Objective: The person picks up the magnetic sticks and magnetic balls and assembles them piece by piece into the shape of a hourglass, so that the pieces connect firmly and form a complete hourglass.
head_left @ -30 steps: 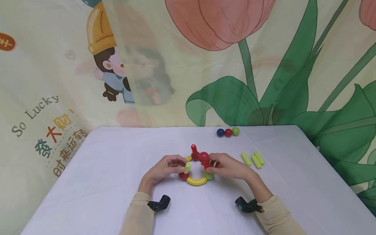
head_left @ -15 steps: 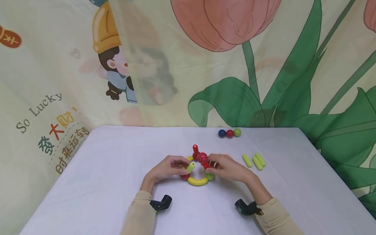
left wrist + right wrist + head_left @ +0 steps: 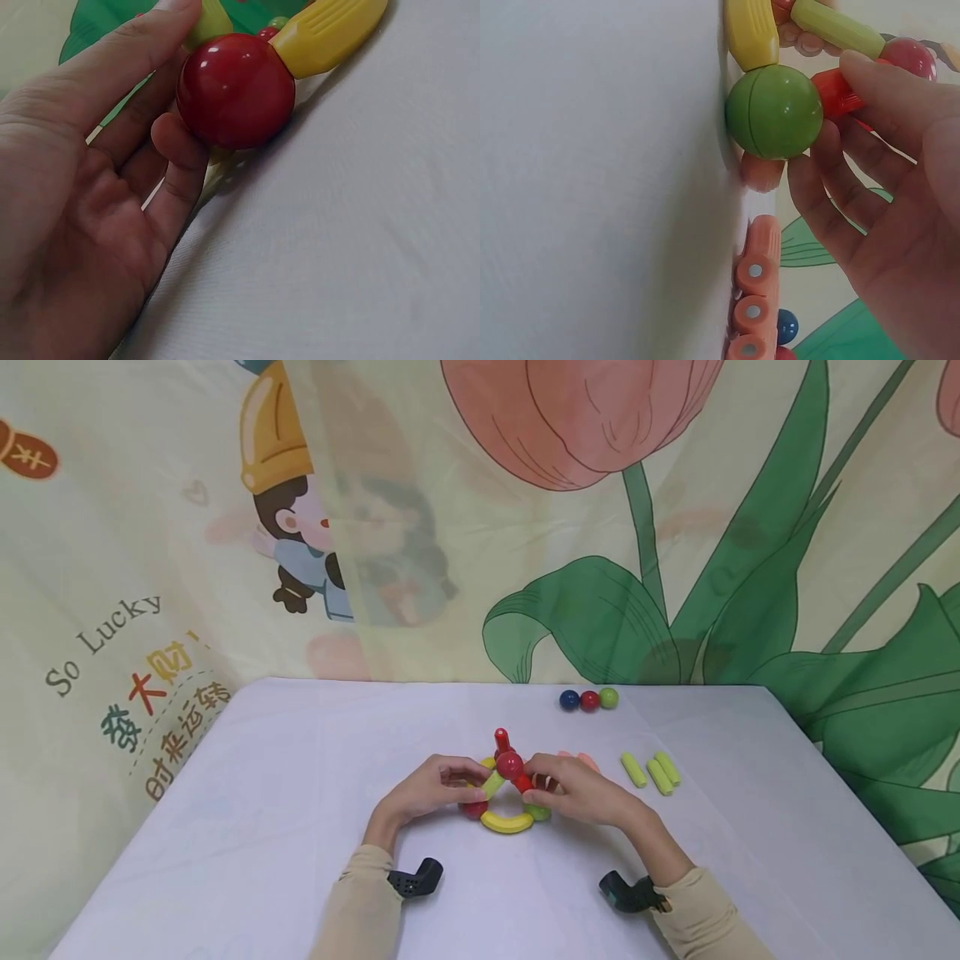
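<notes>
My left hand point(image 3: 438, 789) pinches a light green rod point(image 3: 492, 786) that leans inward above a red ball point(image 3: 236, 90). With thumb and fingers, my right hand point(image 3: 577, 787) holds a red rod point(image 3: 835, 93) rising from a green ball point(image 3: 774, 112). Both rods slant up to one upper red ball point(image 3: 510, 765); the green rod's end meets it. A yellow curved piece point(image 3: 507, 822) joins the two lower balls at the front. Behind the upper ball, another red rod point(image 3: 501, 740) points upward. The fingers hide part of the ring's sides.
Beyond the ring, a blue ball point(image 3: 569, 699), a red ball point(image 3: 589, 700) and a green ball point(image 3: 609, 697) sit in a row. Three light green rods point(image 3: 633, 770) lie to the right. Several orange pieces point(image 3: 754, 270) lie behind my right hand.
The green rod has tilted from nearly upright towards the right. The upper red ball and its red rod have leaned left, and rod and ball now meet.
</notes>
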`<state>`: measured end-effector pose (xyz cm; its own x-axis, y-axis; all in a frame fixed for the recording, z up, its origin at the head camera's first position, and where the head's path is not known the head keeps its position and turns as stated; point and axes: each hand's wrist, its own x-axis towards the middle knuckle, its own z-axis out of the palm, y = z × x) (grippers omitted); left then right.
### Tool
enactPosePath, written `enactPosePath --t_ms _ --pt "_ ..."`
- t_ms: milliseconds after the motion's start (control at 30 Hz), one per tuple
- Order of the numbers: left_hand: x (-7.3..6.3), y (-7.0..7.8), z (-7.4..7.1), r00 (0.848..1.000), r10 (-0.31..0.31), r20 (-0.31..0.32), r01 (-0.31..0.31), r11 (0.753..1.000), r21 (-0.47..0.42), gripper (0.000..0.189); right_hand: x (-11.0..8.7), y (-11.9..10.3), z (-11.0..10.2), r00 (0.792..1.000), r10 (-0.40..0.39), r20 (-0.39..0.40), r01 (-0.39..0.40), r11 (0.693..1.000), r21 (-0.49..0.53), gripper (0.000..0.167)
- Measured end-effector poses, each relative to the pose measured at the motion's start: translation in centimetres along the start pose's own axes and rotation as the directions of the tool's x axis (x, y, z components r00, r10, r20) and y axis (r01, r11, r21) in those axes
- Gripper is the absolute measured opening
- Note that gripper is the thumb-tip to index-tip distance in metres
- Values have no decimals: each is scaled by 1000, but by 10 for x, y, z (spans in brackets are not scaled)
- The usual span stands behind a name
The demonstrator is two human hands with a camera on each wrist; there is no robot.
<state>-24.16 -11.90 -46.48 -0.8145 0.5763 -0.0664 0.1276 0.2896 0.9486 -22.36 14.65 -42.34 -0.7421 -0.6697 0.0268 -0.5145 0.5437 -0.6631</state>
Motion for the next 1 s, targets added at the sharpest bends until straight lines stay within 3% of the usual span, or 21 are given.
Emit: enactPosePath --t_ms 200,367,533,733,867,1000 --pt "1 2 0 1000 -14 0 14 1000 4 30 0 1 -1 1000 -3 7 3 1000 13 19" --pt "1 2 0 1000 -30 -4 30 1000 -8 30 -2 6 -3 1000 26 2 -26 996 91 20" --pt "1 1 1 999 -46 5 46 999 -27 32 -1 12 -6 994 53 -94 -40 990 136 24" --pt "1 1 1 1000 -25 9 26 997 -67 29 11 14 -3 973 63 -223 -28 987 156 34" --pt "3 1 4 999 11 40 -8 997 -83 28 19 13 4 977 75 -199 -33 978 208 52" --pt "5 2 6 998 24 53 -21 998 -61 26 23 12 8 983 74 -168 -34 973 229 57"
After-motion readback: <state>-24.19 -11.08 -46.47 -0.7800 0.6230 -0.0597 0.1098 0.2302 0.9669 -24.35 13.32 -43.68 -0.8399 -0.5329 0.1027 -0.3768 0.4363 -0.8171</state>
